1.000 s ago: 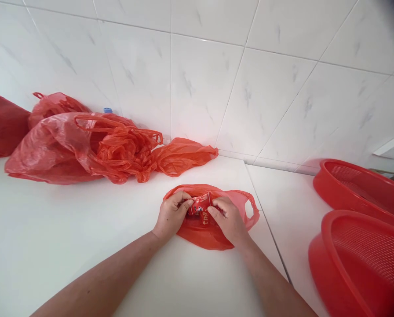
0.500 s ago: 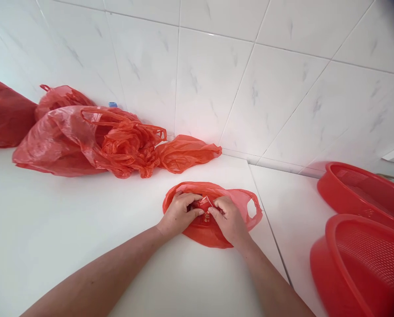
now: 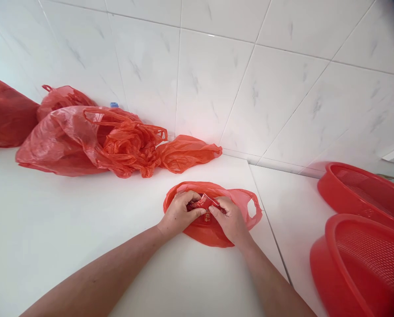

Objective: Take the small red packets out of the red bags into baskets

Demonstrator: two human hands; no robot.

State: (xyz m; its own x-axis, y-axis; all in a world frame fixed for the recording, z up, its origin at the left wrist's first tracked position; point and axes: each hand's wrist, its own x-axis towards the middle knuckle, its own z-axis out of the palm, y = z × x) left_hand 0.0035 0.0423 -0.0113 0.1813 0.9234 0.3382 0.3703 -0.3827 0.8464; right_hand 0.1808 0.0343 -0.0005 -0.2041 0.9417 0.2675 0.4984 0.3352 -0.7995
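Note:
A small red printed foil packet (image 3: 203,203) is pinched between my left hand (image 3: 180,215) and my right hand (image 3: 230,220). Both hands hold it just above a flattened red plastic carrier bag (image 3: 210,233) lying on the white counter (image 3: 85,211). The bag's open mouth sits under my fingers, and one loop handle (image 3: 253,209) spreads out to the right. My hands hide most of the packet, and its print is too small to read.
A heap of crumpled red plastic bags (image 3: 85,141) lies against the white tiled wall (image 3: 217,79), with a blue bottle cap (image 3: 114,105) behind it. Two red mesh baskets (image 3: 352,264) stand at the right, and a counter seam runs between them and my hands.
My hands have drawn closer together, and the packet now looks narrower and more tilted. The view has shifted slightly, while the bags and baskets have stayed in place.

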